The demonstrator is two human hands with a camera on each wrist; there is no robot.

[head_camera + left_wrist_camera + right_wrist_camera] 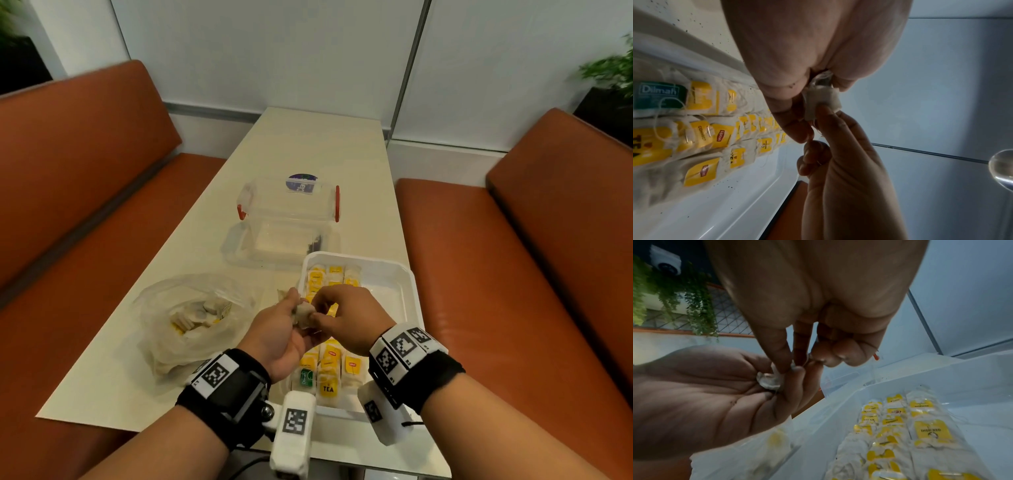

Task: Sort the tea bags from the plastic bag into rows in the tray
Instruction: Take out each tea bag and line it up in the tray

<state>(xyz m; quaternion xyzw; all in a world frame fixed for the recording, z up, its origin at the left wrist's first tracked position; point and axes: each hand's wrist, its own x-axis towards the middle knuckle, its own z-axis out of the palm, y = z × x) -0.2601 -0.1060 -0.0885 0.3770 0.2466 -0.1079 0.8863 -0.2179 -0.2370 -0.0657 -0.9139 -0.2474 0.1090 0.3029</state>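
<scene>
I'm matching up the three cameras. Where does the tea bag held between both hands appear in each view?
Head: the small white paper tea bag sits centre, pinched between both hands.
Left wrist: centre, below the palm.
Right wrist: left of centre, at the fingertips.
Shared landmark: the white plastic tray with rows of yellow-tagged bags.

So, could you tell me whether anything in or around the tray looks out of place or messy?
Yes: dark specks, likely loose tea, dot the white tray floor beside the rows. One green-tagged tea bag sits among the yellow-tagged ones. The tea bag pinched between the left hand and right hand looks crumpled.
</scene>
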